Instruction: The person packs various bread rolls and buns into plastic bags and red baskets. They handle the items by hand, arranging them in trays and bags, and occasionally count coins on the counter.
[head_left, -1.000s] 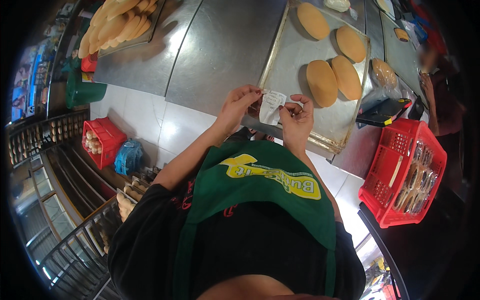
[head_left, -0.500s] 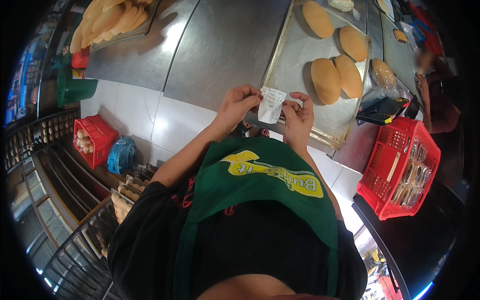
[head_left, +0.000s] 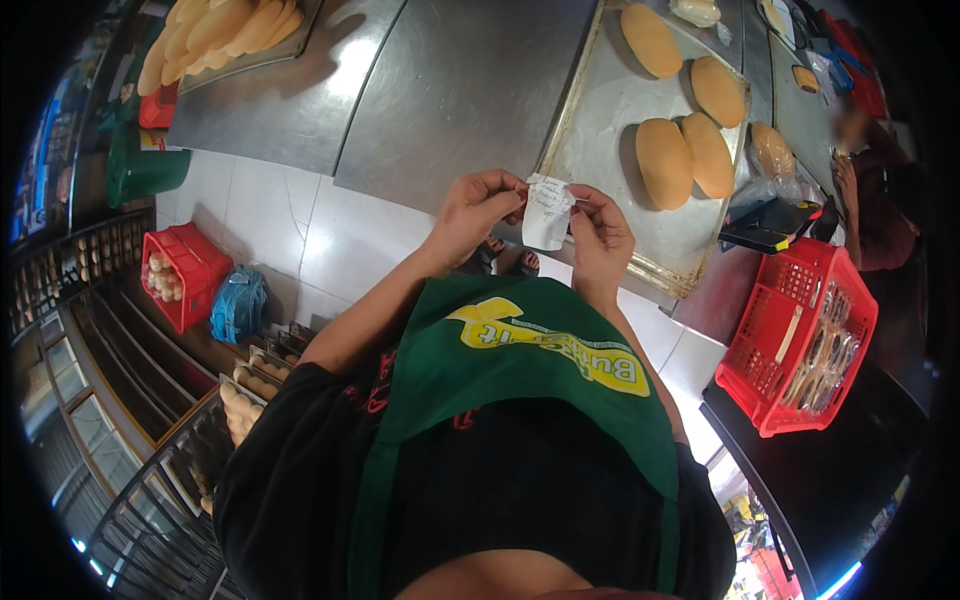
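A small white slip of paper point(head_left: 546, 222) with handwriting on it is stretched between my two hands, above the near edge of the steel table. My left hand point(head_left: 478, 213) pinches its left edge near the top between thumb and fingers. On the other side, my right hand point(head_left: 602, 233) pinches the right edge with thumb and index finger. Just beyond and to the right of my hands lies a worn metal baking tray point(head_left: 597, 145). Several oblong golden bread loaves point(head_left: 664, 164) rest on it, two of them side by side touching.
At the far left, another tray holds a pile of loaves point(head_left: 215, 40). A red crate point(head_left: 790, 345) of bagged bread stands at right, below a black-and-yellow device point(head_left: 770, 225). A co-worker's arm point(head_left: 848, 190) reaches in there. Left are a red basket point(head_left: 190, 275), a blue bag point(head_left: 238, 305) and bread racks.
The paper has been spread flatter and its upper part faces me more; my right hand has shifted slightly right along its edge. Both hands still hold it.
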